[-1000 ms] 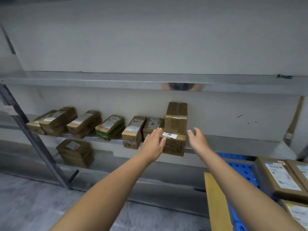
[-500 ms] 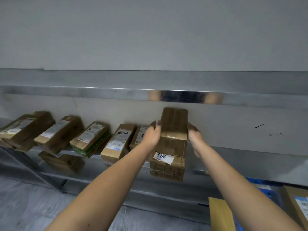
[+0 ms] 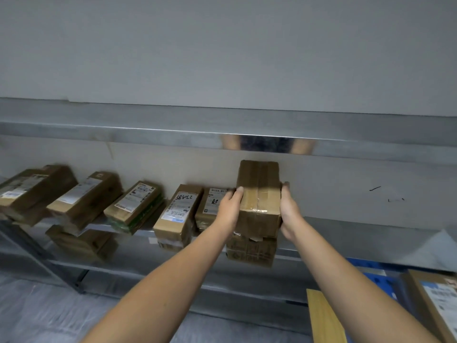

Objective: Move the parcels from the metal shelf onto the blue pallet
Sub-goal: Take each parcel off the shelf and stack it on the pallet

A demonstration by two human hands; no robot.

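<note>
Gripping taped brown cardboard parcel (image 3: 258, 199) from both sides: left hand (image 3: 228, 209), right hand (image 3: 289, 211); second brown parcel (image 3: 251, 251) beneath, on metal shelf (image 3: 346, 233).

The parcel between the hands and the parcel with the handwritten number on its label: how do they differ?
The held parcel is gripped at its sides by the left hand and the right hand; the numbered parcel is untouched. The held parcel shows only tape on top; the numbered parcel bears a white label. Both are brown cardboard boxes.
</note>
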